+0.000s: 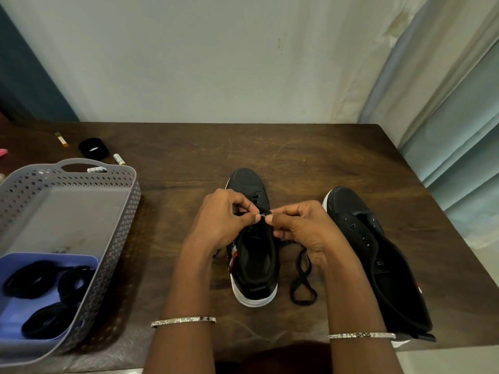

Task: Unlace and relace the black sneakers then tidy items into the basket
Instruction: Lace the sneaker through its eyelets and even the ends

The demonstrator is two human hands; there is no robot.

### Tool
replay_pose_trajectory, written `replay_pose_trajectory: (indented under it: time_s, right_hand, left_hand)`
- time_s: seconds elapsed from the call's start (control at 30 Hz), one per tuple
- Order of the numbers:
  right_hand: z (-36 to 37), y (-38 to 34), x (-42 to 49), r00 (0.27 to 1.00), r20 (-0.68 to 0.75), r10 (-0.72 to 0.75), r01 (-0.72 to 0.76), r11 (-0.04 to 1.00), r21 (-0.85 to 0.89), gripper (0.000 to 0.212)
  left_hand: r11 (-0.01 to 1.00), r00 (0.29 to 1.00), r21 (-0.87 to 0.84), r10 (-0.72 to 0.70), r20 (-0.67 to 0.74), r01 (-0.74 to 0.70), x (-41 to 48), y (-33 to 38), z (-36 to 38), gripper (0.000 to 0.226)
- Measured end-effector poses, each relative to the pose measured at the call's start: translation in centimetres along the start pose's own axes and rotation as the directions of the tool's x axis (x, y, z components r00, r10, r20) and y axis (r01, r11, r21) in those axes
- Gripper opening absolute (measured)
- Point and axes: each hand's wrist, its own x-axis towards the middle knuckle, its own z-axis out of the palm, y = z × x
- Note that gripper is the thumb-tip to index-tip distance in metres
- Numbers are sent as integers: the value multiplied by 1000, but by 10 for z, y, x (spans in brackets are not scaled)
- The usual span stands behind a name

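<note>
On brown table (189, 163) against pale wall (216, 63): sneakers (252, 265), basket (118, 211).

My hands hide the middle eyelets of the left sneaker (252, 238), and the basket (118, 211) runs off the left edge.

black sneakers (253, 255) (white soles), black lace (302, 282), grey perforated basket (118, 211), dark brown table (297, 155)
</note>
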Motion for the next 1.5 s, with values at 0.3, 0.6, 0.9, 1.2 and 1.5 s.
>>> replay_pose_trajectory:
  time_s: [0.3,0.6,0.9,1.2,1.5]
  right_hand:
    - [1,0,0,1000,8,16,-16,1000,13,5]
    - [-3,1,3,995,74,66,-73,993,91,13]
    - [0,1,2,998,56,10,-12,999,31,12]
    - [10,2,7,998,-48,-27,15,972,-236,13]
    - [3,-7,0,1000,-7,1,-1,999,-37,18]
  left_hand:
    - [1000,999,10,-9,-34,9,0,0,3,12]
    - [999,998,0,-49,-32,49,2,0,6,19]
    - [996,998,-64,-69,4,69,1,2,4,17]
    - [998,999,-53,-43,-18,42,1,-3,-4,63]
    - [988,978,76,-142,153,131,-7,1,-1,60]
